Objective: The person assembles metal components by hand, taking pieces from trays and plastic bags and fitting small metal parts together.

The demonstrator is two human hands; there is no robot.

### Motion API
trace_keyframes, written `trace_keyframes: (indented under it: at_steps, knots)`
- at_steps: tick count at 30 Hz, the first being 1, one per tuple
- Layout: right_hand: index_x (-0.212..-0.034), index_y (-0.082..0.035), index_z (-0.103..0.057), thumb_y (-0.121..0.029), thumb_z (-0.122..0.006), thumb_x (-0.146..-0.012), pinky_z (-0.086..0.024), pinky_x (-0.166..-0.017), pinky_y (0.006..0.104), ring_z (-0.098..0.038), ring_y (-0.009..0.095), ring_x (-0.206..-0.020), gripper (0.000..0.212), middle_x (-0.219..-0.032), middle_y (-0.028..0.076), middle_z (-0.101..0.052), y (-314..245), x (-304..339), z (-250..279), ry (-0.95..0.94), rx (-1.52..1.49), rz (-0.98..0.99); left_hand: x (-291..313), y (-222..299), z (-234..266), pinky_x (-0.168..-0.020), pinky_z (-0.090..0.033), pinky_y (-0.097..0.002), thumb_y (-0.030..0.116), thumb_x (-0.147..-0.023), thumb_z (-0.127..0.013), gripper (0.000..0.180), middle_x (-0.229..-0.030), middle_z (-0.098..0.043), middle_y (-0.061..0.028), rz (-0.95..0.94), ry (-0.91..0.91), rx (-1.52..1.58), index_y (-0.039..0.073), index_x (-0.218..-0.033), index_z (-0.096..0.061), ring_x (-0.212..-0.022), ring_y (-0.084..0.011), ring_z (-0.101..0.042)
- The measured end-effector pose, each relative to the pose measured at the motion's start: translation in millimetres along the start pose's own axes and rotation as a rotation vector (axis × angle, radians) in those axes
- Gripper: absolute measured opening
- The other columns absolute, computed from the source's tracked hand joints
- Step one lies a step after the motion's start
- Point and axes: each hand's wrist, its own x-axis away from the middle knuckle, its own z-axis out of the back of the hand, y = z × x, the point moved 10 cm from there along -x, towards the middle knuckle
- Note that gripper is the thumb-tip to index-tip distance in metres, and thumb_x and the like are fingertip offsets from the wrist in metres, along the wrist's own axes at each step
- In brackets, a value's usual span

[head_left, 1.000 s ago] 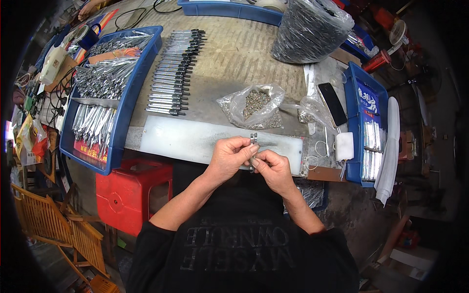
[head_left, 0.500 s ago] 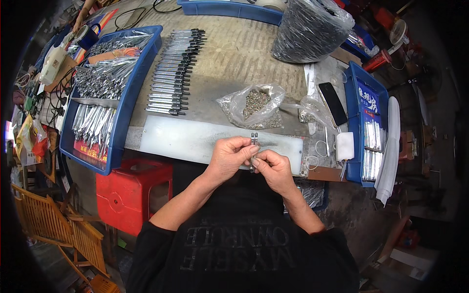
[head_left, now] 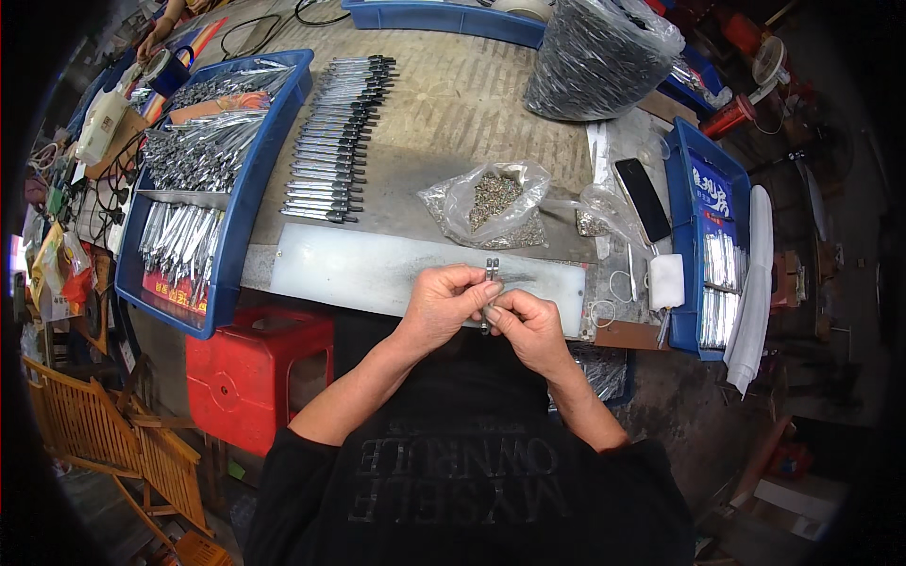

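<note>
Near the table's front edge, my left hand pinches a pair of slim metal pieces with dark ends between thumb and fingers. My right hand closes on the same pieces just below; their middle is hidden by my fingertips. They point away from me over a long whitish board. Beyond my hands lies an open clear plastic bag of small metal parts. A long column of similar metal rods with dark ends lies to the left.
At left, a blue tray holds many metal strips; another blue tray stands at right. A phone, a white block and a dark filled bag are on the table. Below sits a red stool. Another person's arm shows far left.
My hands stay almost in place on the metal pieces, which have shifted very slightly. The other person's arm at the far left has moved.
</note>
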Motion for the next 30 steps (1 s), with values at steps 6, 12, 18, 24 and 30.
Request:
trace_keyframes:
  at_steps: [6,12,18,24,30]
  knots:
    - [-0.079,0.000,-0.060,-0.009,-0.057,-0.085,-0.040,-0.050,0.0212,-0.049,0.004,-0.057,0.011,-0.061,0.001,-0.057,0,0,-1,-0.008,-0.002,-0.012,-1,-1,-1,-0.050,-0.043,-0.0174,0.010,-0.083,-0.061,0.011,-0.069,-0.059,-0.0012,0.015,-0.014,0.019,0.000,-0.078,-0.063,-0.059,-0.0041,-0.052]
    - [-0.079,0.001,-0.059,-0.012,-0.060,-0.083,-0.042,-0.052,0.0258,-0.052,0.011,-0.057,0.013,-0.064,0.006,-0.057,-6,-1,0,-0.068,0.153,0.051,1,7,0,-0.048,-0.039,-0.0174,0.011,-0.082,-0.062,0.014,-0.066,-0.054,0.0004,-0.012,-0.018,-0.047,0.000,-0.074,-0.062,-0.056,-0.0038,-0.049]
    - [-0.080,0.001,-0.056,-0.015,-0.059,-0.083,-0.042,-0.053,0.0283,-0.053,0.016,-0.059,0.017,-0.066,0.009,-0.056,-22,-7,26,-0.022,0.209,0.076,11,32,-10,-0.047,-0.036,-0.0222,0.008,-0.080,-0.064,0.012,-0.063,-0.050,-0.0005,-0.235,-0.148,-0.446,-0.002,-0.074,-0.060,-0.055,-0.0062,-0.047]
    - [-0.077,0.001,-0.055,-0.012,-0.058,-0.081,-0.043,-0.055,0.0333,-0.054,0.026,-0.059,0.013,-0.066,0.012,-0.055,-47,-9,5,-0.254,0.308,0.258,20,33,-28,-0.047,-0.038,-0.0251,0.007,-0.078,-0.065,0.011,-0.062,-0.051,-0.0034,-0.196,-0.330,-0.559,-0.002,-0.075,-0.061,-0.054,-0.0093,-0.049]
    - [-0.071,0.001,-0.055,-0.007,-0.059,-0.077,-0.041,-0.050,0.0294,-0.051,0.018,-0.052,0.012,-0.059,0.009,-0.053,-52,-9,11,-0.113,0.315,0.321,16,26,-33,-0.051,-0.040,-0.0256,0.007,-0.079,-0.063,0.009,-0.065,-0.052,-0.0041,-0.151,-0.413,-0.502,-0.001,-0.079,-0.060,-0.058,-0.0114,-0.050]
